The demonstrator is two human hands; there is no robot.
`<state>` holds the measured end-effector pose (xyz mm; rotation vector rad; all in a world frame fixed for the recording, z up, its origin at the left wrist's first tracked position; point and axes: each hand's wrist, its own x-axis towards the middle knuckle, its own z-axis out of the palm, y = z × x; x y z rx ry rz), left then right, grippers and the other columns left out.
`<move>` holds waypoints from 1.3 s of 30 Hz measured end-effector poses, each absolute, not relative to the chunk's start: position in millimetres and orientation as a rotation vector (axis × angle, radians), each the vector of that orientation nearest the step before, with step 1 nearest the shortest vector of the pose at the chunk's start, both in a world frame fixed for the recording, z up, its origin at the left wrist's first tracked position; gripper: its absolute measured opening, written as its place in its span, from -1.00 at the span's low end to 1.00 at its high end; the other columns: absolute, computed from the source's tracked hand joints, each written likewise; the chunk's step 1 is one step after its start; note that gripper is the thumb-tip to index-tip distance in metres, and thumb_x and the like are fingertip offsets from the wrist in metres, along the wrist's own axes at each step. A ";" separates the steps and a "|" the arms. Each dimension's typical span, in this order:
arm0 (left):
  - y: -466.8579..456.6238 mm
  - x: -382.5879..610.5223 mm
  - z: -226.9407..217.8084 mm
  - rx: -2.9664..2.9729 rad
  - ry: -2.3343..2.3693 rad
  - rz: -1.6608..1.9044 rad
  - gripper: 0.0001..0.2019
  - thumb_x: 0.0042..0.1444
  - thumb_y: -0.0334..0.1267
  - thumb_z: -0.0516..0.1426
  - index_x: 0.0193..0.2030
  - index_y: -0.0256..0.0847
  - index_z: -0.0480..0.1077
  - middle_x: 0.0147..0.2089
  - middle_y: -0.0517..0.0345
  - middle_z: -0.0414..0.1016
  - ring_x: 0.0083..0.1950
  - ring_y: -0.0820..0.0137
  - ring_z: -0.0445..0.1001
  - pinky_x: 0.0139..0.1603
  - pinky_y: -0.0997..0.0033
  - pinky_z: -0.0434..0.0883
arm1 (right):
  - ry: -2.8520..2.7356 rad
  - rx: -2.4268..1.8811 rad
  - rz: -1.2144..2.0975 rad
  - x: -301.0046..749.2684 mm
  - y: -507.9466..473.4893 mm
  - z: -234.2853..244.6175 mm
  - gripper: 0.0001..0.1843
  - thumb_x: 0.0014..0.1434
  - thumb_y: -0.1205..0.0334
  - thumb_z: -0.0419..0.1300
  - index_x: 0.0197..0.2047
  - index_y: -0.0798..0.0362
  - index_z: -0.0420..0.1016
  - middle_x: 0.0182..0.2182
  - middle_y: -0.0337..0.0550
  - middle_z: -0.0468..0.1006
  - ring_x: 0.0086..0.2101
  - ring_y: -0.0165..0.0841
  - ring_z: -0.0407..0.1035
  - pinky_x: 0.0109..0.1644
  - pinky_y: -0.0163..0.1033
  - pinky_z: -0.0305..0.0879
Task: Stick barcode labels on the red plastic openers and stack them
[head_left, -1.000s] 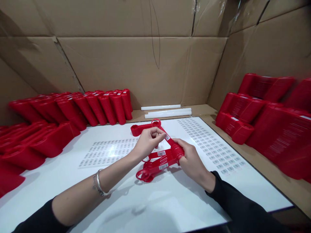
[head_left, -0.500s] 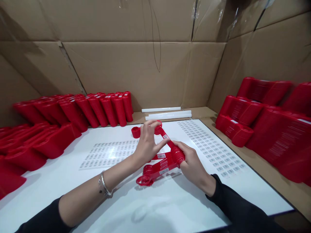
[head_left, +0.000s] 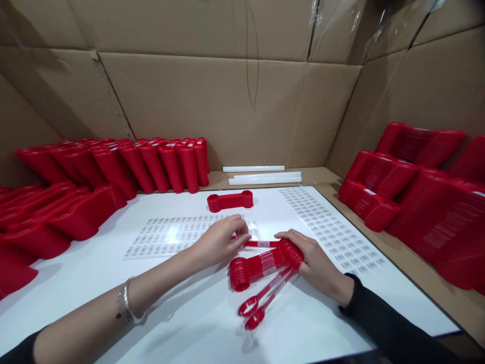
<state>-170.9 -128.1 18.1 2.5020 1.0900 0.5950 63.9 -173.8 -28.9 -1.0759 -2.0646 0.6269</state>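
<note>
My right hand (head_left: 316,260) grips the end of a stack of red plastic ring-ended bars (head_left: 257,267), with two thin ring-ended arms (head_left: 263,301) splayed toward me. My left hand (head_left: 222,241) pinches a thin red strip (head_left: 262,243) bearing a white barcode label, which runs across to the stack. A single red ring-ended piece (head_left: 230,201) lies on the white board (head_left: 189,303) beyond my hands. Part of the strip's end is hidden by my left fingers.
Barcode label sheets (head_left: 178,235) lie on the board at left and at right (head_left: 326,227). Rows of stacked red pieces (head_left: 151,167) line the left side, with more (head_left: 417,202) at right. White tubes (head_left: 263,177) rest behind the board, against cardboard walls (head_left: 212,101).
My left hand has moved down and left, off the single piece, which now lies uncovered. The stack has shifted toward me and to the right, its thin arms now splayed toward me.
</note>
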 end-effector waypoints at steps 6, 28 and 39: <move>-167.9 -171.1 16.2 2.309 1.119 0.199 -0.44 0.09 0.14 0.02 0.14 -0.15 0.22 0.00 -0.01 0.38 -0.05 0.19 0.37 -0.08 0.21 0.32 | -2.212 -1.245 0.515 67.9 -177.0 -40.0 -0.74 0.16 0.36 0.07 -0.05 0.10 0.34 -0.23 -0.03 0.46 -0.20 -0.24 0.33 -0.15 -0.15 0.30; -164.3 -156.7 29.3 2.260 1.129 0.262 -0.76 -0.02 -0.17 0.12 -0.19 -0.19 0.37 -0.27 0.14 0.44 -0.28 0.31 0.40 -0.30 0.37 0.30 | -2.739 -1.208 -0.111 47.5 -194.1 28.8 -0.63 0.12 0.24 0.17 0.00 0.16 0.34 -0.16 0.03 0.48 -0.12 -0.13 0.34 0.07 0.07 0.15; -80.8 -164.9 49.4 1.938 1.062 0.443 -0.46 0.09 0.17 -0.03 0.04 -0.20 0.28 -0.05 0.01 0.43 -0.08 0.26 0.43 -0.18 0.35 0.39 | -2.762 -1.501 0.191 48.1 -94.6 57.1 -0.87 0.15 0.32 0.07 -0.26 0.10 0.43 -0.34 -0.05 0.54 -0.34 -0.30 0.39 -0.35 -0.32 0.11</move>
